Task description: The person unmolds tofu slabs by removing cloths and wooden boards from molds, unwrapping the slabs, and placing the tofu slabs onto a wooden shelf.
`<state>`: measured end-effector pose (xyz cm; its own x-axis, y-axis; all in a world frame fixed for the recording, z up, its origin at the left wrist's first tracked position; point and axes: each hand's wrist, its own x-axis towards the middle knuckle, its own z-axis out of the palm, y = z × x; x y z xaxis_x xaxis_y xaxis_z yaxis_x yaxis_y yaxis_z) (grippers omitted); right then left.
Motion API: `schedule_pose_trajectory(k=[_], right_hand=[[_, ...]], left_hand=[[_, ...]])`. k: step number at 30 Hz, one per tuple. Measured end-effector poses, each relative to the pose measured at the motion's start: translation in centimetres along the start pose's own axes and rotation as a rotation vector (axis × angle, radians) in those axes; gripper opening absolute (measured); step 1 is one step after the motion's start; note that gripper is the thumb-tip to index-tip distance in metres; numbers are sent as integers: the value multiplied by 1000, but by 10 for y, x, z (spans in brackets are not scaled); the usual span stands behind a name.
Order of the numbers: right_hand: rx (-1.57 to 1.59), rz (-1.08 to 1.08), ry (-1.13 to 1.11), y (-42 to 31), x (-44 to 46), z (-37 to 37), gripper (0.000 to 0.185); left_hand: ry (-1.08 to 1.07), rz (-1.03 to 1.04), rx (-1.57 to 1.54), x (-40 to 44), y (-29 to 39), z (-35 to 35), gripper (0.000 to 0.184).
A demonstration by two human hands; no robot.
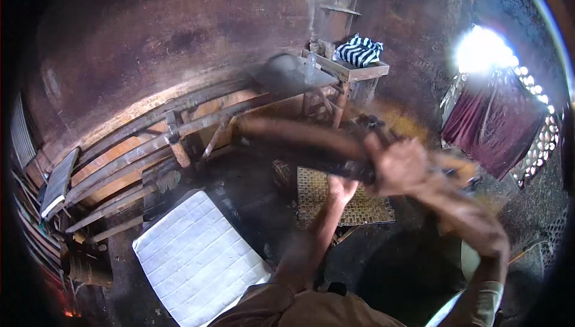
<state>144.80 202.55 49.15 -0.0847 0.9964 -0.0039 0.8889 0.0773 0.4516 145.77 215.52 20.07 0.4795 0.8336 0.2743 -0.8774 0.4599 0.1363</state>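
A long, dark brown object [299,138], smeared by motion, is held up in front of me; its kind cannot be made out. My right hand [402,166], also blurred, is closed around its right end. From below, my left hand [343,189] grips the underside near the middle, its fingers partly hidden by the object. Under my hands is a low seat or stand with a woven top [368,208]. A white sheet with a grid of square creases [200,255] lies to the left of my left arm.
A pole bench [132,147] runs along the brown wall at left. At its far end, a wooden tray-like shelf [365,74] bears a striped black-and-white cloth [359,50], beside a clear bottle [310,68]. A maroon curtain [488,120] hangs at right. Fire [72,313] glows lower left.
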Motion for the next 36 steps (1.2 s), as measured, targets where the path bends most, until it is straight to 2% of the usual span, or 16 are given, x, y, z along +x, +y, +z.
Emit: schedule_pose_trajectory(k=[1,5,6,8,10,13,14,16,18,20,22,25,27,29,33,36], right_hand=[[41,-98,233,-12,13,31,92],[328,52,-83,-75,67,172,86],[388,76,-132,-89,73,217,81],[411,164,-24,-119,78,287,78],[588,177,-242,-123,75,288,79],[796,230,28,-110,41,383,63],[903,435,190,-95,32,402,58],[661,897,26,-72,4,413,62],[551,1342,3,-65,-17,461,66],[691,1085,158,-75,-47,556,67],[847,1025,203,-83,-53,591,65],[1072,1232,150,-82,-22,543,59],[1097,1354,-90,-74,-12,506,56],[1133,1322,-53,-72,-5,527,55],[1198,1196,-30,-71,19,633,58],[1097,901,-167,-66,25,665,67]], left_hand=[[-23,33,2,-4,-3,1,72],[-454,-15,-318,-50,-18,-47,74],[-139,-87,-200,-64,-16,-33,73],[58,-202,-192,-82,-14,-73,68],[242,-295,-199,-113,-14,-138,63],[636,-431,47,-134,-20,-182,57],[770,-497,174,-137,-23,-187,55],[458,-405,1027,-137,-38,-192,57],[477,-335,1282,-144,-58,-197,70],[469,-173,1772,-144,-80,-198,97],[506,-172,1806,-130,-81,-178,104],[687,-656,1592,-133,-116,-223,107],[754,-243,1842,-113,-114,-203,92],[596,42,1711,-96,-116,-228,88],[399,-489,2153,-53,-68,-186,97],[597,-521,2022,-54,-70,-218,96]])
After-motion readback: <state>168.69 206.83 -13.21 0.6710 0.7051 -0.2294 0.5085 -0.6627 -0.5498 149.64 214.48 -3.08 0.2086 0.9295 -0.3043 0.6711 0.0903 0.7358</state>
